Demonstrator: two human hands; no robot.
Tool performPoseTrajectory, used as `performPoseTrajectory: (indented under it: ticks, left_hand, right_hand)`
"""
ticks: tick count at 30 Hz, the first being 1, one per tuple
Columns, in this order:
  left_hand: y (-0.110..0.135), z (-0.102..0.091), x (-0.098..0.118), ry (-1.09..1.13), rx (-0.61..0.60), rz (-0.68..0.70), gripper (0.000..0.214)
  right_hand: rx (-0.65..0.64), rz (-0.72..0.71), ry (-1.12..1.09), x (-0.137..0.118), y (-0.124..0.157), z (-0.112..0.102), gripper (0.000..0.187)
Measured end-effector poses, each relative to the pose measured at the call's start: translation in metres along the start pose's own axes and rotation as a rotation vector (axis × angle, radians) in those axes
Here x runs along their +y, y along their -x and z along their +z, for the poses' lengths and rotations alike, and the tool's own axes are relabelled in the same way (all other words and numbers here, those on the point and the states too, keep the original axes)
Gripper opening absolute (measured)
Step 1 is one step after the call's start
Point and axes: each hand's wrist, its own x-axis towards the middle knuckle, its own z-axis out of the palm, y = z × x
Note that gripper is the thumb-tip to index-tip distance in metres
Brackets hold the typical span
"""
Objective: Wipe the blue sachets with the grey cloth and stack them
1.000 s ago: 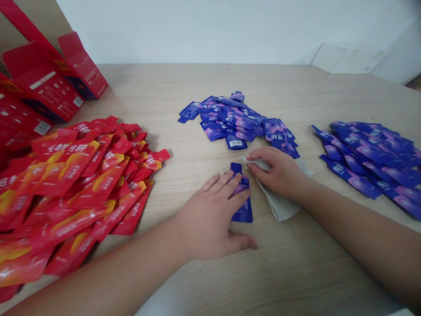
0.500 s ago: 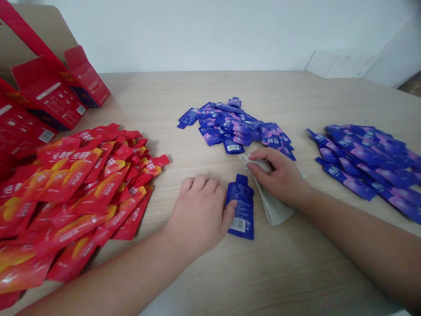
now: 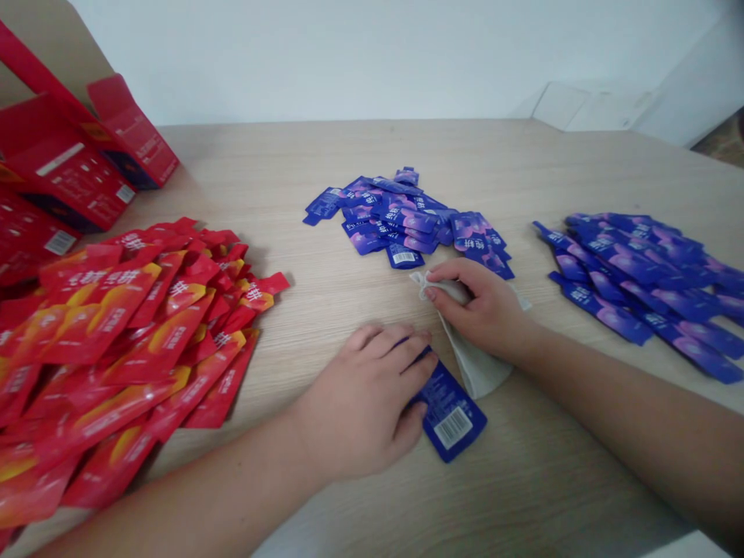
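Observation:
My left hand (image 3: 377, 403) is curled over a blue pouch (image 3: 450, 415) near the middle of the table. Its fingers and thumb close around the pouch's upper part and hide the neck, while the barcode end points toward me. My right hand (image 3: 482, 306) pinches the gathered top of a white cloth (image 3: 473, 364) between thumb and fingers. The cloth's lower part hangs down onto the table beside the pouch. Just beyond my hands lies a loose pile of blue and purple pouches (image 3: 395, 221).
Many red and orange pouches (image 3: 128, 325) are heaped at the left. Open red boxes (image 3: 75, 170) stand behind them. A second group of blue pouches (image 3: 645, 271) lies on the right. A white wall runs along the table's (image 3: 244, 170) far edge.
My left hand has shifted right over the blue pouch and closed on its neck end. The pouch has turned, its barcode end swinging right and nearer. My right hand still holds the cloth.

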Motion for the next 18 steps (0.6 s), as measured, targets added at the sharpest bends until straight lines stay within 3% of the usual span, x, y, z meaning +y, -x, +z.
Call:
performPoseTrajectory:
  ticks: [5,8,11,14,18]
  left_hand:
    - [0.0,0.002,0.01,-0.075,-0.081,-0.039,0.05]
    - [0.002,0.006,0.022,-0.08,-0.114,-0.137,0.082]
    - [0.003,0.011,0.029,-0.108,-0.128,-0.147,0.111]
    - [0.003,0.014,0.028,-0.157,-0.135,-0.112,0.099]
    - [0.002,0.017,0.023,-0.273,-0.091,-0.022,0.062]
  right_hand:
    - [-0.018,0.001,-0.015,-0.002,0.0,-0.001,0.013]
    - [-0.036,-0.001,-0.025,-0.003,-0.001,0.0,0.014]
    - [-0.05,0.002,-0.04,-0.003,-0.001,0.001,0.014]
    - [-0.054,0.001,-0.048,-0.003,-0.002,0.001,0.013]
    - [-0.057,0.001,-0.045,-0.002,-0.001,0.001,0.013]
